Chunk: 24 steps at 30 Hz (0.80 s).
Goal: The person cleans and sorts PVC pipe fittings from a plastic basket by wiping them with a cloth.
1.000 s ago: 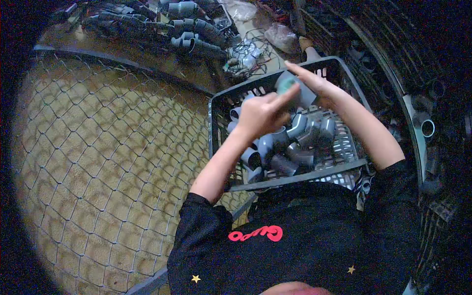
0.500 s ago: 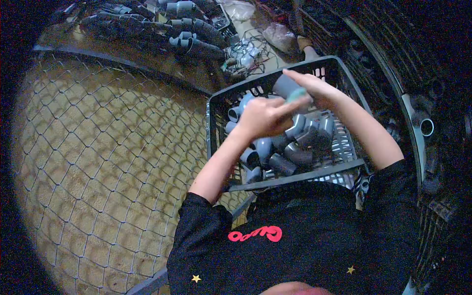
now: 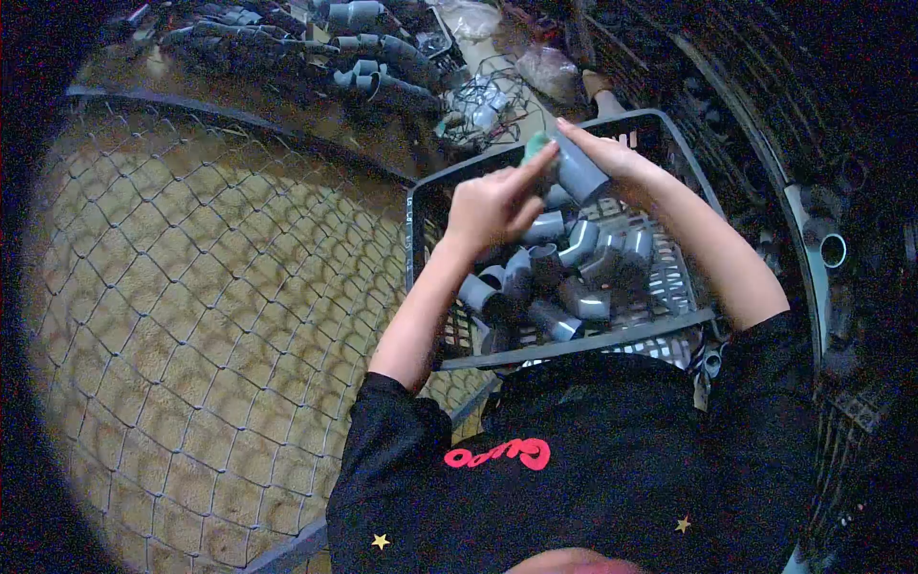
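One grey pipe piece [image 3: 581, 170] is in the grip of the right hand [image 3: 617, 158], above the far part of one dark crate [image 3: 612, 335]. It looks smooth and short, tube-like, with a pale shine along its side, and it is tilted, the lower end pointing toward the person. The right hand lies along its right side and grips it. At its upper left end is one small green piece [image 3: 537, 145], held at the fingertips of the left hand [image 3: 486, 209], whose index finger is stretched out; what this piece is, I cannot tell. Below the grip, in the crate, I count at least nine other grey fittings [image 3: 579, 244], some bent, lying at mixed angles. Left of the grip, one wire mesh [image 3: 142, 314] spreads wide. Beyond the grip, to the left, more grey pipe parts [image 3: 359, 81] lie heaped.
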Motion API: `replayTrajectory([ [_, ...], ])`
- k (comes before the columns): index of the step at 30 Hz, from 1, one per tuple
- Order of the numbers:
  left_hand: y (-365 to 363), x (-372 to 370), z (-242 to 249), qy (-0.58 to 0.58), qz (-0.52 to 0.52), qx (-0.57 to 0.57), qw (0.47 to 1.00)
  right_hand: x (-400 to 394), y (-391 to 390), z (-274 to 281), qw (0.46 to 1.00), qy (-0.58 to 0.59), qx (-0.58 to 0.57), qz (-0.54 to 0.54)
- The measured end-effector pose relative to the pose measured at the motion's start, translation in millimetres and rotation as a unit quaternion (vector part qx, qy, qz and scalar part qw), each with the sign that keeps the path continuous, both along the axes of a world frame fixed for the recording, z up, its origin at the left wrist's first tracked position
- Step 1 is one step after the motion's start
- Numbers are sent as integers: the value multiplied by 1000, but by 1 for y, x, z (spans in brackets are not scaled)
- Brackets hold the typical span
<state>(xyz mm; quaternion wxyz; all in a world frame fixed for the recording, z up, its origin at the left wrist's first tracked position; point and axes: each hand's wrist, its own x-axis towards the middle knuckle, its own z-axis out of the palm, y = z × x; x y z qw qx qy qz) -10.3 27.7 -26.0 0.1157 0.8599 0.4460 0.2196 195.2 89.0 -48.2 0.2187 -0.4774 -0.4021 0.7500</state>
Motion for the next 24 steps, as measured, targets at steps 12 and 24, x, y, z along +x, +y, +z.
replayTrajectory([
  [12,-7,2,-1,52,8,-14,999,-2,7,-20,998,55,-9,-16],
  [24,-15,12,-19,28,-63,33,997,-14,-7,-35,997,-31,15,-73],
])
